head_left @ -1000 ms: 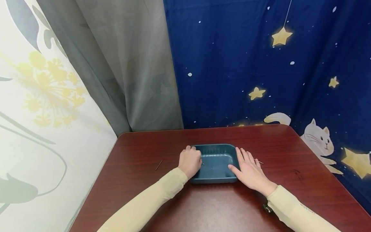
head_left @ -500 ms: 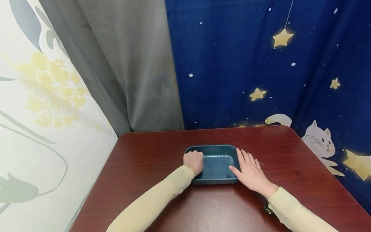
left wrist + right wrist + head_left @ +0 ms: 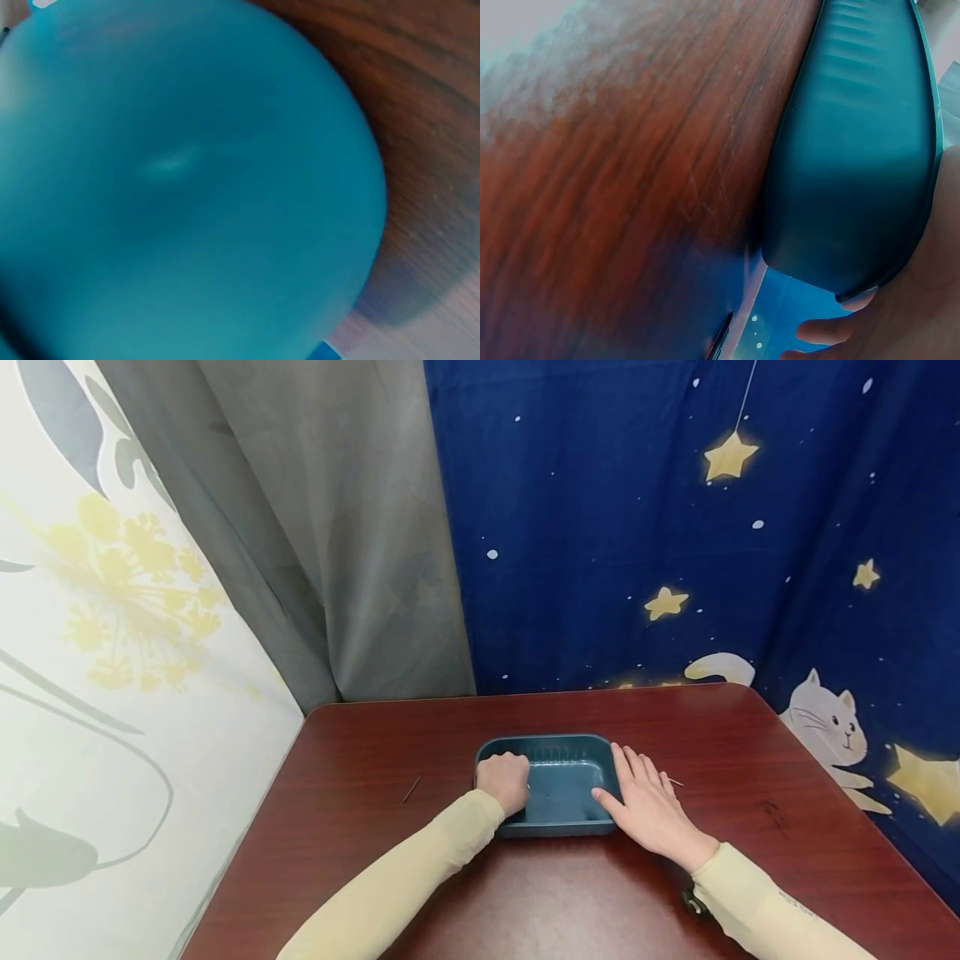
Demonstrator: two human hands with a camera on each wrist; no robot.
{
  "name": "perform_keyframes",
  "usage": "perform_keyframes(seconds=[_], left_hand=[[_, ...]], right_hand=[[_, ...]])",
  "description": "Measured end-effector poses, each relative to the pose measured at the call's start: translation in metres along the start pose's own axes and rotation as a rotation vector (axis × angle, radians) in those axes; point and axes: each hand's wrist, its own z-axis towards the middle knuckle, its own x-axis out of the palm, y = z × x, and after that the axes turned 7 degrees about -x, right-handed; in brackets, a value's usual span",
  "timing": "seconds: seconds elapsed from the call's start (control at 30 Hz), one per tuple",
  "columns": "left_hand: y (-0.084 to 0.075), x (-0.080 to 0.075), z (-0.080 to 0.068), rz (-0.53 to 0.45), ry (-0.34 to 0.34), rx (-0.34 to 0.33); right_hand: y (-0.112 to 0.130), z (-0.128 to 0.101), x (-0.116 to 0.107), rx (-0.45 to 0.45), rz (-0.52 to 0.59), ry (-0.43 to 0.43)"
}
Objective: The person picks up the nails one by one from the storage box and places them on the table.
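Observation:
A dark teal rectangular tray [image 3: 566, 789] sits on the table. My left hand [image 3: 504, 782] is in a fist over its left side, inside the rim. A tiny light tip of a small thin object [image 3: 528, 787] pokes out beside the curled fingers; the rest is hidden in the fist. My right hand [image 3: 647, 802] lies with straight fingers along the right rim, thumb over the inside. In the left wrist view, the teal tray [image 3: 195, 172] fills most of the frame. The right wrist view shows the tray's outer wall [image 3: 855, 157] with fingertips at its rim.
One thin dark stick [image 3: 412, 788] lies left of the tray on the reddish-brown table [image 3: 360, 743]. Another thin, pale stick [image 3: 675, 782] shows just beyond the right fingers. Grey and blue star-patterned curtains [image 3: 585, 527] hang behind the table.
My left fist has moved slightly right and down, from over the left rim to inside the tray, uncovering the tray's back left corner. My right hand stays at the right rim.

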Motion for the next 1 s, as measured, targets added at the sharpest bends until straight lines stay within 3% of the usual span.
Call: perform_keyframes(seconds=[0.2,0.47,0.63,1.0], left_hand=[[-0.002,-0.003,-0.009,-0.009,0.000,0.033],[-0.002,-0.002,-0.015,0.071,-0.034,0.037],[-0.001,-0.005,-0.017,0.096,-0.021,0.053],[0.001,-0.015,-0.020,0.078,-0.104,0.175]], right_hand=[[-0.001,0.000,0.000,0.003,-0.001,0.001],[0.001,-0.001,-0.001,0.008,0.003,0.005],[0.002,-0.001,-0.002,0.008,0.005,0.004],[0.002,-0.001,-0.002,0.009,0.002,0.002]])
